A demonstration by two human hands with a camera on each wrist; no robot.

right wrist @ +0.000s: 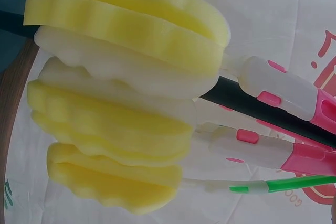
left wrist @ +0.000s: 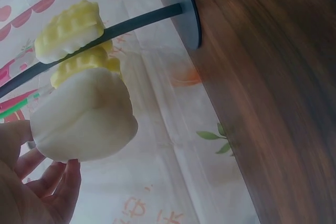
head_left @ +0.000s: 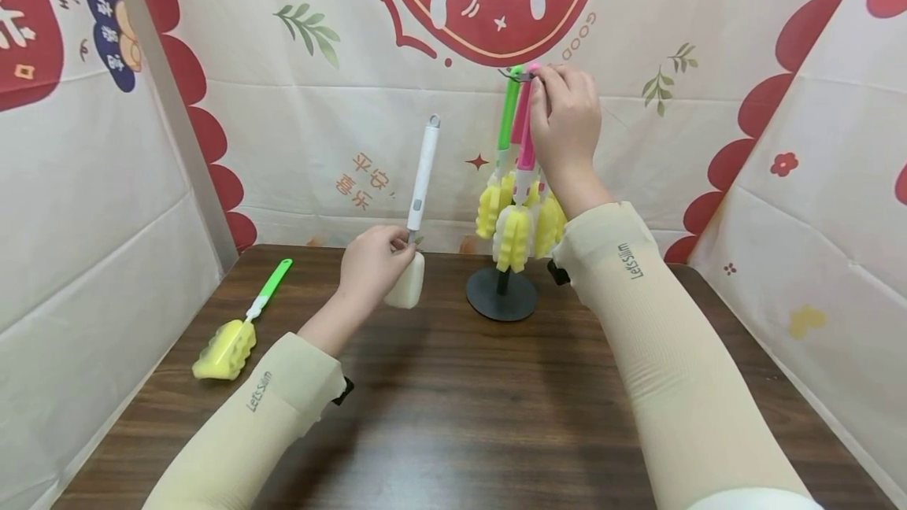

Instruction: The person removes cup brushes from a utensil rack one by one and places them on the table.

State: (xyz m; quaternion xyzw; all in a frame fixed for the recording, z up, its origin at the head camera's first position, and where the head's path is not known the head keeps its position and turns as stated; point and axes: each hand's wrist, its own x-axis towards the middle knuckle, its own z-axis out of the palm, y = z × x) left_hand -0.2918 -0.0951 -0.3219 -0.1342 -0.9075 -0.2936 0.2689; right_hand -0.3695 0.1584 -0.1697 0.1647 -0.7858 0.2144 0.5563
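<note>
My left hand (head_left: 375,262) pinches a white sponge bottle brush (head_left: 423,175) at its neck, handle up and sponge head down, above the table. In the left wrist view its white sponge head (left wrist: 86,116) lies beyond the fingers (left wrist: 65,184). Up at the top of a black stand (head_left: 501,295), my right hand (head_left: 570,120) grips the upper end of a pink-handled sponge brush (head_left: 526,149) by the hooks. Beside it hangs a green-handled brush (head_left: 508,112). The right wrist view shows yellow-and-white sponge heads (right wrist: 113,116) hanging around the dark pole (right wrist: 247,103).
Another green-handled brush (head_left: 230,349) with a yellow sponge lies at the table's left. The dark wooden table (head_left: 468,415) ends at a printed cloth backdrop (head_left: 298,148), with cloth on both sides too.
</note>
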